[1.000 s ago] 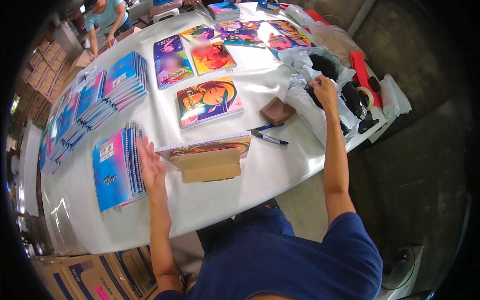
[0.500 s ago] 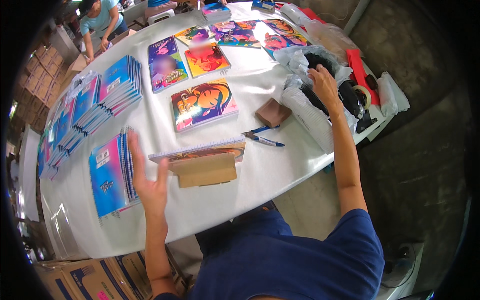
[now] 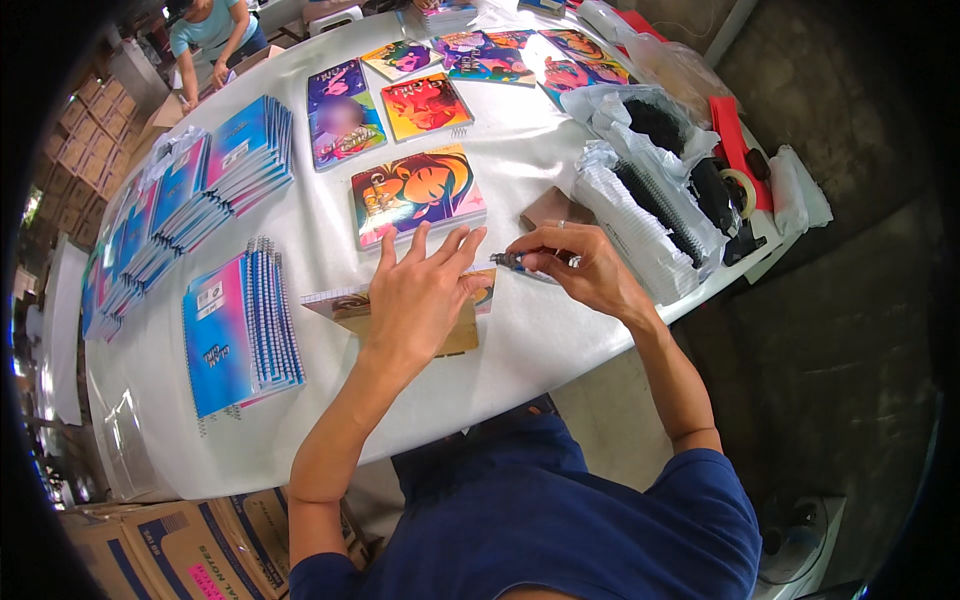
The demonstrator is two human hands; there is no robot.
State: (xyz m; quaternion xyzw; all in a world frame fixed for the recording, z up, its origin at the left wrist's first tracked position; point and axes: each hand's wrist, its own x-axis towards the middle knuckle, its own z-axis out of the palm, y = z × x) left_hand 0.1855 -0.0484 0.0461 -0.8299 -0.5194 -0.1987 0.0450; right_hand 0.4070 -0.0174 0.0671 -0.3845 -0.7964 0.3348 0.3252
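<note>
An unbound notebook [image 3: 335, 305] stands on its long edge, with its punched edge up, against a folded brown cardboard piece [image 3: 461, 332]. Over its top edge lies my left hand [image 3: 420, 295], fingers stretched and spread, the palm hiding much of the notebook. My right hand [image 3: 585, 265] is closed in a pinch at the notebook's right end. Between its fingertips is a small dark ridged piece that looks like a black binding coil [image 3: 507, 260]. Pliers are mostly hidden beneath this hand. Just beyond sits a finished-looking colourful notebook stack [image 3: 418, 195].
Blue-pink spiral notebooks [image 3: 225, 330] stand piled at left, with more stacks [image 3: 240, 150] behind. Colourful covers [image 3: 425, 105] lie farther back. On the right are a brown block [image 3: 555, 208], wrapped black coils [image 3: 655, 210] and a tape roll [image 3: 740, 190]. Another person [image 3: 210, 40] works at far left.
My right hand has come from the wrapped coils to the notebook's right end, now pinching a dark piece. My left hand has moved right, from beside the notebook onto its top edge.
</note>
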